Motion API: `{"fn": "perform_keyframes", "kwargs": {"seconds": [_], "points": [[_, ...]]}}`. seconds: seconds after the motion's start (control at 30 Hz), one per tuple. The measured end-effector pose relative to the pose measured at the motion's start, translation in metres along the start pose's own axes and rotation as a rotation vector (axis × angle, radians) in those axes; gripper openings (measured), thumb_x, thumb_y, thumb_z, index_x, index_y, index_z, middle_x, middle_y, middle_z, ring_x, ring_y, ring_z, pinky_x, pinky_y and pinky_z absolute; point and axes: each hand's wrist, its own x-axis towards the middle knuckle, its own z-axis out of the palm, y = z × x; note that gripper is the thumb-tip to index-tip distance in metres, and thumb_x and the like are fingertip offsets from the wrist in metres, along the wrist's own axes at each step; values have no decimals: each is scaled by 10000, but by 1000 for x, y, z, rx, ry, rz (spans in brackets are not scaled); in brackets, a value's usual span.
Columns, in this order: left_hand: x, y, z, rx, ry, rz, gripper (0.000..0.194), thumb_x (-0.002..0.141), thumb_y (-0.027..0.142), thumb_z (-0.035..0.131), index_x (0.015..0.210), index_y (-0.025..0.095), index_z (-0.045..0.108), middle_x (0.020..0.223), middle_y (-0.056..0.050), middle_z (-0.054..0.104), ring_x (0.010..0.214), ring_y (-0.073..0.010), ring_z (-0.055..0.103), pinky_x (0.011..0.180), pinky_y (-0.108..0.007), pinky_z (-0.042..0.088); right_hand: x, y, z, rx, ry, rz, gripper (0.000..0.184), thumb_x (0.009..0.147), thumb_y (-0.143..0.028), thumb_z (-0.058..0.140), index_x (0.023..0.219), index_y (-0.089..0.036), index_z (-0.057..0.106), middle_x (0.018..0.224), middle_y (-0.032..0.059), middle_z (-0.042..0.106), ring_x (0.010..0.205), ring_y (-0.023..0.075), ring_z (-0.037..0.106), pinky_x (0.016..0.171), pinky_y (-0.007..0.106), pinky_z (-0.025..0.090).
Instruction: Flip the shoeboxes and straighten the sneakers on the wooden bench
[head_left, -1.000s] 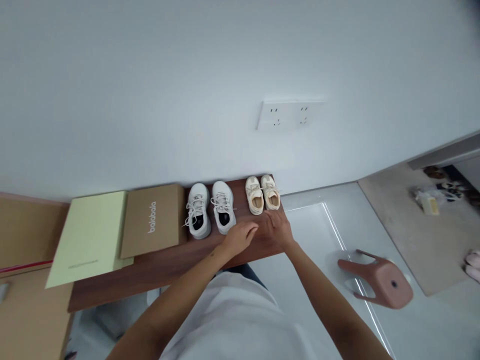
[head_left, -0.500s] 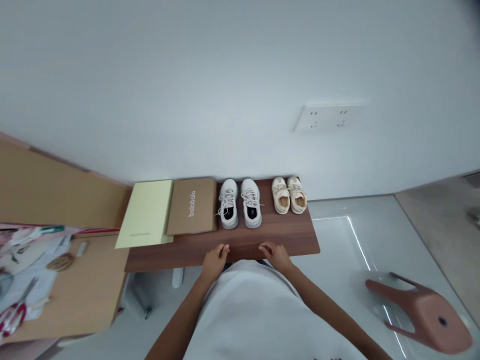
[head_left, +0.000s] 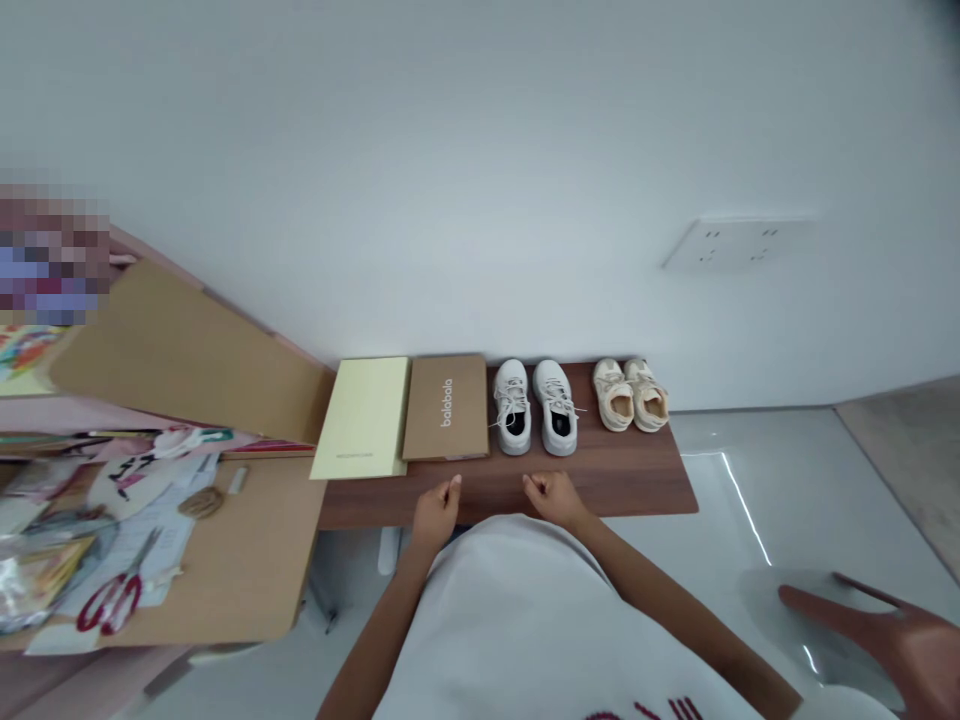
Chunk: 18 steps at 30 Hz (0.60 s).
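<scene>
My left hand point(head_left: 437, 512) is curled closed with nothing seen in it, at the front edge of a narrow brown wooden table point(head_left: 615, 480). The nearest thing to it is a brown "balabala" shoebox point(head_left: 431, 410). My right hand point(head_left: 553, 497), also a loose fist with nothing visible in it, is just in front of a pair of white lace-up sneakers: the left sneaker point(head_left: 512, 390) and the right sneaker point(head_left: 555, 395), toes toward the wall. A smaller cream pair point(head_left: 613, 390) stands farther right. At the table's left end lies a pale yellow box point(head_left: 367, 405).
To the left, a tan desk point(head_left: 255, 560) holds red-handled scissors point(head_left: 112, 603), a coil of twine point(head_left: 200, 502) and papers. A white wall point(head_left: 480, 200) with a socket panel point(head_left: 739, 243) rises behind. On the floor at right is a reddish-brown stool point(head_left: 885, 630).
The view has turned left, so table and shoes appear farther right and more of the desk shows. My hands stay near the table's front edge, fingers curled in more.
</scene>
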Motion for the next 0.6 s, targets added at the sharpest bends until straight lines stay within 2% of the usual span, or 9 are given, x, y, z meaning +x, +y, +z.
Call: {"fn": "perform_keyframes", "kwargs": {"seconds": [0.17, 0.23, 0.3, 0.37, 0.43, 0.5, 0.6], "points": [[25, -57, -64, -50, 185, -135, 549, 961, 590, 291, 545, 236, 338, 483, 14, 393, 552, -145, 443, 554, -271, 318, 21, -49, 49, 57, -47, 5, 490, 932, -368, 436, 488, -223, 289, 450, -53, 308, 456, 94, 320, 515, 264, 206], [35, -82, -92, -86, 221, -182, 566, 980, 590, 223, 559, 240, 368, 493, 1, 423, 566, -159, 473, 559, -273, 366, 32, -68, 69, 61, -65, 17, 481, 938, -383, 441, 495, -223, 345, 458, -46, 372, 474, 105, 371, 523, 258, 246], [47, -106, -118, -109, 261, -206, 576, 997, 556, 162, 606, 236, 439, 547, -22, 503, 617, -180, 536, 605, -286, 436, 42, -88, 91, 80, -68, 54, 431, 944, -378, 447, 543, -219, 468, 511, -27, 506, 529, 129, 475, 555, 251, 325], [61, -130, -140, -96, 311, -203, 536, 1003, 517, 185, 745, 221, 550, 711, -59, 631, 762, -209, 620, 731, -317, 506, 52, -108, 118, 129, -68, 114, 319, 941, -328, 450, 700, -215, 626, 651, 4, 662, 652, 165, 602, 635, 258, 428], [78, -153, -155, -48, 338, -198, 419, 983, 481, 319, 999, 184, 615, 1020, -123, 702, 1031, -252, 642, 936, -380, 504, 64, -128, 149, 184, -90, 162, 244, 924, -263, 464, 922, -217, 704, 852, 37, 755, 825, 198, 684, 760, 286, 499], [94, -175, -164, -8, 307, -242, 443, 940, 430, 459, 1227, 111, 571, 1312, -210, 619, 1284, -302, 544, 1106, -442, 405, 77, -146, 181, 205, -126, 187, 273, 903, -229, 503, 1095, -218, 697, 1034, 68, 770, 988, 226, 699, 888, 323, 511], [108, -205, -169, -95, 121, -350, 519, 945, 408, 499, 1327, 57, 536, 1428, -260, 542, 1379, -324, 485, 1169, -460, 346, 101, -170, 222, 159, -137, 258, 409, 867, -226, 592, 1270, -163, 625, 1263, 145, 702, 1202, 292, 633, 1043, 391, 455]]}}
